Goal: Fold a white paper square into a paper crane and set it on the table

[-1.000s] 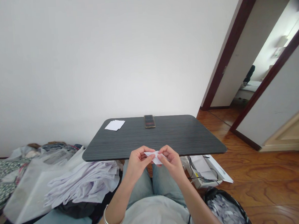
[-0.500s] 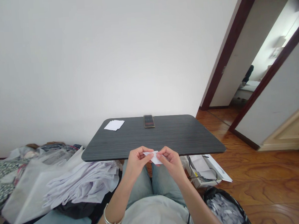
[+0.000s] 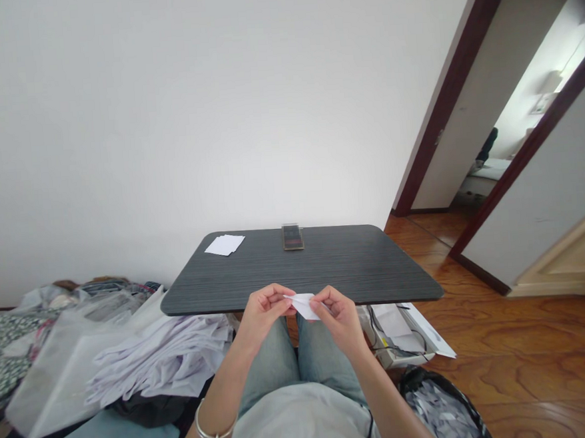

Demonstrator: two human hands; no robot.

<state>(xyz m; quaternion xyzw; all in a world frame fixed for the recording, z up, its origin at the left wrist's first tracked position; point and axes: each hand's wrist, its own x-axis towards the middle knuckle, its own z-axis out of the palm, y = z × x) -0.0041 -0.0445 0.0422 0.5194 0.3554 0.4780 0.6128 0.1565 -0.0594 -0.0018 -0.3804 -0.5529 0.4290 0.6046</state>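
Note:
A small piece of white paper [image 3: 304, 305], partly folded, is held up at the table's near edge. My left hand [image 3: 267, 309] pinches its left corner between thumb and fingers. On the opposite side, my right hand [image 3: 335, 311] grips the paper's right part, thumb on top. The fingers hide both ends of the sheet. Farther off, several white paper sheets [image 3: 225, 244] lie in a loose stack at the back left of the dark table [image 3: 326, 270].
A phone-like dark device [image 3: 292, 237] stands at the table's back by the wall. Folded white cloth [image 3: 162, 358] and plastic bags lie at the left. To the right are a box with cables [image 3: 398, 335] and a black-lined bin [image 3: 443, 412] of paper scraps.
My left hand has shifted slightly left, from the middle of the paper to its left corner, so more of the white surface shows. The right hand keeps its grip.

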